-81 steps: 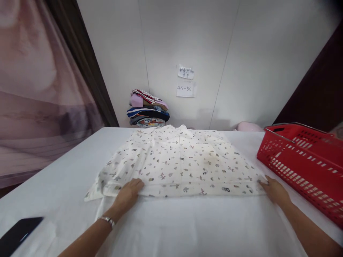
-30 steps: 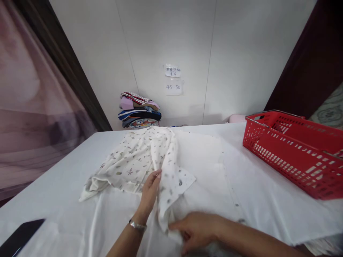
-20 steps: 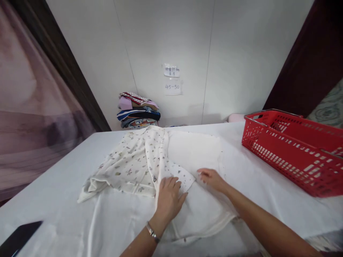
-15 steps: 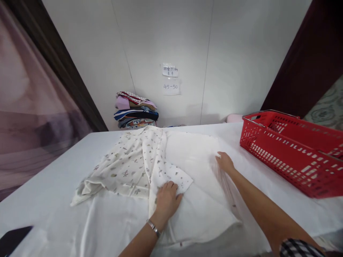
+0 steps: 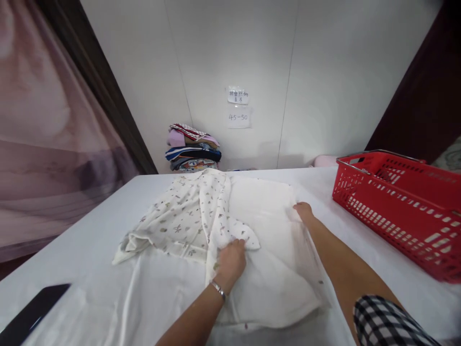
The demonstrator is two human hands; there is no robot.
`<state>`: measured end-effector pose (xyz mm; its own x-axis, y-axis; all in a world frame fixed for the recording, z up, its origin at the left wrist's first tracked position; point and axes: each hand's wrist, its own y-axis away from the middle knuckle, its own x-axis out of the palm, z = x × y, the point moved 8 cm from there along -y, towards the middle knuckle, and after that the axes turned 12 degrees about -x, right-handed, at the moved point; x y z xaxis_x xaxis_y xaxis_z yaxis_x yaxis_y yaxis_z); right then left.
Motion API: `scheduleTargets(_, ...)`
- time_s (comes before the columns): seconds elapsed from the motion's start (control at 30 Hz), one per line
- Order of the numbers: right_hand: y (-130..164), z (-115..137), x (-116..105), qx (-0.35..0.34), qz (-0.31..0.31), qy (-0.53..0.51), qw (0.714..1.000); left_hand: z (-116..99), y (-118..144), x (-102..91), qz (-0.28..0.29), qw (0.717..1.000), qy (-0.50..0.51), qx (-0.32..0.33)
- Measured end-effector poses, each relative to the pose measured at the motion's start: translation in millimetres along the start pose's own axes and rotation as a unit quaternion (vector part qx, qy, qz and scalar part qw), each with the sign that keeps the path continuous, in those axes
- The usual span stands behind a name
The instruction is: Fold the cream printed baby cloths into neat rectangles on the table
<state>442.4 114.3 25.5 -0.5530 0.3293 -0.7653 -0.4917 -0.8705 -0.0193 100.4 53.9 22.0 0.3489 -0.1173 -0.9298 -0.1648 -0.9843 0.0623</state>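
Observation:
A white garment with a small leaf-and-sprig print [image 5: 183, 223] lies spread on the white-covered table. Its left part shows the print; the right part is plain white fabric, with a printed flap folded over it near the middle. My left hand [image 5: 231, 261], a silver band at its wrist, is closed on that flap with fingers curled into the cloth. Farther right, my right hand [image 5: 304, 212] pinches the garment's plain right edge. Its fingertips are partly hidden by the fabric.
A red plastic basket [image 5: 392, 206] stands on the table at the right. Folded clothes [image 5: 194, 149] are stacked behind the table by the wall. A dark flat phone-like object [image 5: 34, 310] lies at the near left. Paper labels [image 5: 239, 117] hang on the wall, and a pinkish curtain [image 5: 54, 144] hangs left.
My left hand's fingers have curled in on the printed flap, whose corner is now rounder. The right hand still holds the right edge, now a little straighter. The whole view has shifted slightly.

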Motion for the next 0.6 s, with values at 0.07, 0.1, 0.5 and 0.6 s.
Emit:
scheduleTargets(0.07, 17.5, 24.6, 3.4, -0.043, -0.015, -0.042, 0.998, 23.8, -8.2, -8.3, 0.033, 0.976, 0.202, -0.081)
scheduleTargets(0.1, 31.9, 39.8, 8.0, -0.075, -0.015, -0.063, 0.995, 36.8, -9.5, -11.1, 0.054, 0.936, 0.324, -0.125)
scheduleTargets(0.5, 264.6, 129.5, 121.9, -0.379, 0.340, -0.099, 0.855, 131.4, 58.0, -12.3, 0.021, 0.487, 0.796, -0.359)
scheduleTargets(0.6, 259.3, 133.7, 128.3, -0.374, 0.320, -0.109, 0.864, 146.0, 61.1, -15.8, -0.059, 0.549, 0.776, -0.305)
